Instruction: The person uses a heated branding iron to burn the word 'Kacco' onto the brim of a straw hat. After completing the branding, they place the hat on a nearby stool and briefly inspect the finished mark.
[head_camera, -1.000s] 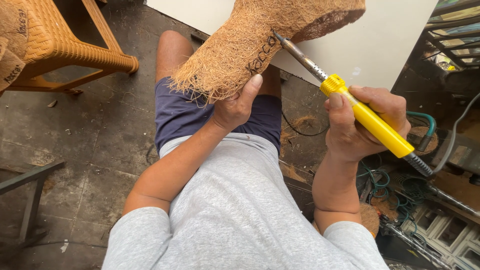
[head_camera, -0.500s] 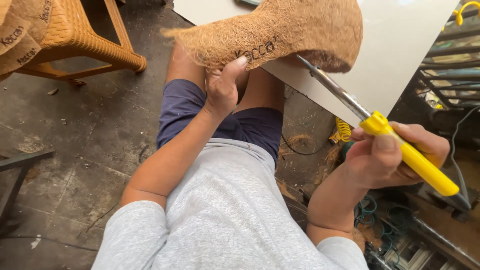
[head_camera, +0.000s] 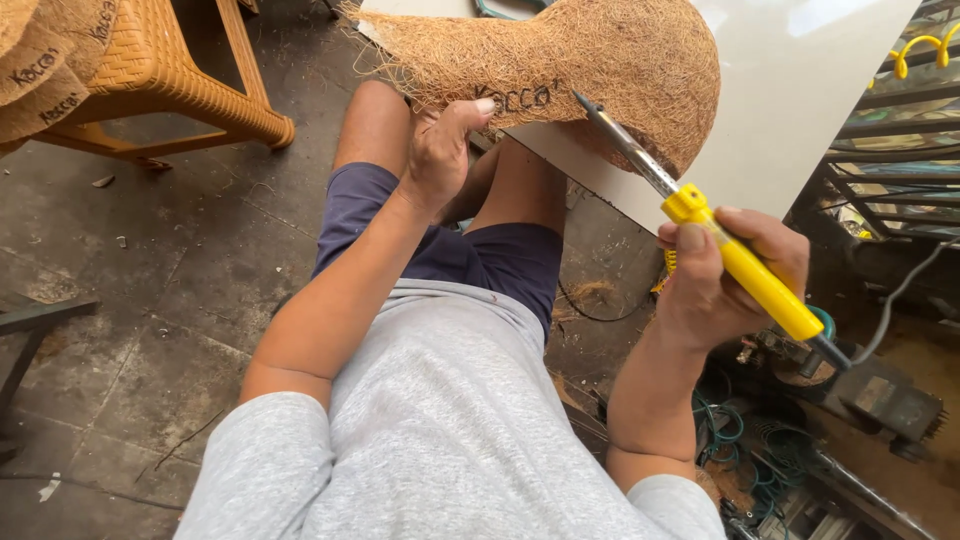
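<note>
A brown coconut-fibre piece with dark burnt lettering rests on a white board above my knees. My left hand grips its lower edge, thumb pressed by the lettering. My right hand is shut on a yellow-handled soldering iron. Its metal tip touches the fibre just right of the lettering. A grey cord runs from the iron's rear to the right.
A woven tan stool stands at the upper left with more lettered fibre pieces on it. Metal racks and tangled green cables crowd the right side. Dark concrete floor lies to my left.
The fibre piece has come down and flatter over the board. My right hand drew nearer and lower, and the iron's tip now sits at the end of the lettering.
</note>
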